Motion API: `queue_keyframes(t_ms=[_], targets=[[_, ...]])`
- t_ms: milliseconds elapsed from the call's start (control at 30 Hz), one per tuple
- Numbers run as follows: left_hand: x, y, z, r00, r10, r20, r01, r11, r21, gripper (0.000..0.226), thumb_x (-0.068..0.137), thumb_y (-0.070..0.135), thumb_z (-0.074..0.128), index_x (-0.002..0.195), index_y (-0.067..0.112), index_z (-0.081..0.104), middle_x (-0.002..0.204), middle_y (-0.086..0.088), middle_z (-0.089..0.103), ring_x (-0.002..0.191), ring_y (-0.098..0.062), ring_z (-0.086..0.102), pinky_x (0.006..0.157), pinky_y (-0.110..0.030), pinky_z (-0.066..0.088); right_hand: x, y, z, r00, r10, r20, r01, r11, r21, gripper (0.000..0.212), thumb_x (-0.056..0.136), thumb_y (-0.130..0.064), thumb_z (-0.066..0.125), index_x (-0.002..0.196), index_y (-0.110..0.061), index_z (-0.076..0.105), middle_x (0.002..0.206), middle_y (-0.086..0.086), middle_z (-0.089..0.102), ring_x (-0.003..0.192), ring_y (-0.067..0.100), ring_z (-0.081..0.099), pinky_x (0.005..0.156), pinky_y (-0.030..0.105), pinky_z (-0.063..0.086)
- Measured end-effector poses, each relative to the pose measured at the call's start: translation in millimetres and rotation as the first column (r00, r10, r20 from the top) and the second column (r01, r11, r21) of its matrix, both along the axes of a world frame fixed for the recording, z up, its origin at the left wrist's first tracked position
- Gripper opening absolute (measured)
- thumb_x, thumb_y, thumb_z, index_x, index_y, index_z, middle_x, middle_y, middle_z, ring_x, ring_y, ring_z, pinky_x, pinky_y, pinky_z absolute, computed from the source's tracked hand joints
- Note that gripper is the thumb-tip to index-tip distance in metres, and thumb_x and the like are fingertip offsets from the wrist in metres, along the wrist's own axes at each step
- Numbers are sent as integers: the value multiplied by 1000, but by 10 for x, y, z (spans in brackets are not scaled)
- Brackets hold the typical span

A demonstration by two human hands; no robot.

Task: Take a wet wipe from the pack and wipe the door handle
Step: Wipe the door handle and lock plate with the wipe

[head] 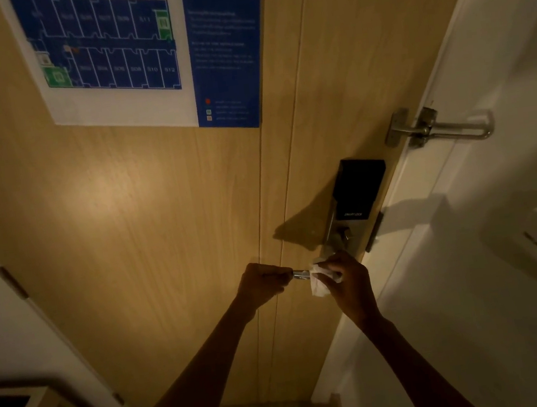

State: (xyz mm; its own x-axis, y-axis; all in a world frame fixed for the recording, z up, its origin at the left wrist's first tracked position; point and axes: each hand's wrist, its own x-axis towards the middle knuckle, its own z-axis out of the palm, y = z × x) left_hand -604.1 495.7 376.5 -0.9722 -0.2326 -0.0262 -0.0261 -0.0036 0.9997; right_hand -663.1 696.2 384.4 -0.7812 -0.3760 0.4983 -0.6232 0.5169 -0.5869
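Head view: door handle [300, 274] runs horizontally between your hands, left hand [263, 281] clasping its free end, right hand [345, 276] pinching the wet wipe [319, 281] nearer the lock [358, 189], so wipe leftward.

A single head-worn wide-angle camera is looking forward at a wooden door [127, 220] from close range, close enough that both forearms are reaching in from the bottom edge. It is taking in the floor plan poster [140, 50] at the top and the smart lock [358, 189] right of centre, with the swing bar latch [437, 128] further right. The lens is bending the door edges outward. The dim light is probably hiding detail in the lower corners.
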Motion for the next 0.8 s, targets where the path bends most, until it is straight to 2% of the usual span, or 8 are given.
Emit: queue_keyframes(t_ms=[100,200,267,367,433,567,700,800], targets=[[14,-17,16,999,-13,37,15,999,-33,10,80,-3,68,88,0,74,64,1,71,55,-10,66,55,-19,55,41,-76,16,1000,-29,-1,29,999,-21,30,81,-21,75,108,-12,70,112,3,70,101,6,59,85,5,35],[24,-15,13,999,-8,48,10,998,-58,17,81,-4,67,97,-11,69,63,1,69,51,-7,63,52,-16,52,48,-86,36,999,-42,-33,41,999,-32,33,81,-19,75,112,-13,69,113,2,70,103,7,61,90,12,40],[34,-30,18,999,-24,38,26,998,-50,17,82,-7,64,98,-9,69,65,1,71,53,-8,64,53,-17,53,54,-94,52,998,-56,-38,55,998,-22,34,80,-21,76,112,-13,68,112,2,71,102,12,65,89,18,43],[45,-26,42,998,-37,49,39,998,-45,20,83,-9,61,103,-11,66,63,5,72,54,-6,66,55,-16,55,62,-113,77,998,-58,-40,58,998,-3,31,79,-21,77,108,-14,71,108,2,72,97,13,67,85,8,39],[65,-10,75,996,-42,74,43,999,-18,22,84,-7,61,105,-13,65,66,3,72,57,-7,66,57,-16,55,75,-120,80,998,-34,-49,34,999,-13,29,79,-21,77,107,-14,72,108,1,72,97,10,65,86,12,42],[92,-7,115,994,-27,106,31,999,-39,21,83,11,69,102,3,73,93,-14,74,83,-25,70,68,-20,58,101,-149,36,999,-19,-28,17,999,-49,31,81,-24,75,110,-14,71,110,-1,71,98,6,62,87,21,49],[144,-4,136,988,-35,153,32,999,20,21,82,19,72,103,13,74,101,-7,75,94,-19,71,70,-19,57,153,-216,-23,999,-34,-31,33,999,-39,27,81,-22,74,107,-15,70,110,1,68,102,2,55,88,13,43],[178,13,171,985,-33,172,28,999,31,21,82,22,72,103,16,74,101,-2,75,93,-14,70,68,-16,55,180,-248,-50,997,-23,-69,21,999,-32,23,83,-23,73,104,-15,71,106,1,67,100,3,55,88,21,50]])
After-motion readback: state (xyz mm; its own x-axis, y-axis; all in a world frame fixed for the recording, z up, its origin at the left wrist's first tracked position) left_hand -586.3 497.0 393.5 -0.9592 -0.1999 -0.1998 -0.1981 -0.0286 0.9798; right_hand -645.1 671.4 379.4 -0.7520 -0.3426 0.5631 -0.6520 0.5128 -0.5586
